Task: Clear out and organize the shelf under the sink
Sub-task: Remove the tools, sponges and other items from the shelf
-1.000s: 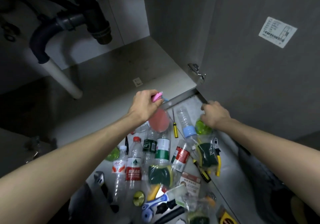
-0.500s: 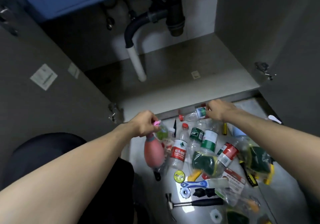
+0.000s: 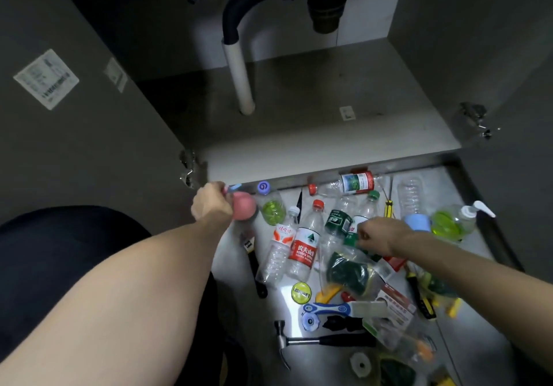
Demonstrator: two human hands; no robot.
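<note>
While the cabinet shelf (image 3: 314,134) under the sink shows bare grey board around the white drain pipe (image 3: 239,80), the things lie spread on the floor in front of it. The left hand (image 3: 211,203) has its grip curled round the top of a pink bottle (image 3: 244,206), which hangs above the floor near the left door hinge (image 3: 188,167). The right hand (image 3: 378,236) is low over the middle of the pile, fingers curled at the green-labelled bottles (image 3: 338,221); whether it pinches one of them cannot be told. Beside it lie a red-labelled water bottle (image 3: 303,251), a clear bottle on its side (image 3: 350,183) against the cabinet edge, a pump bottle of green liquid (image 3: 454,221) at the right, and a bagged green sponge (image 3: 347,272). Nearer the person lie a hammer (image 3: 317,340), a blue rotary cutter (image 3: 323,311) and a black adjustable wrench (image 3: 254,263).
</note>
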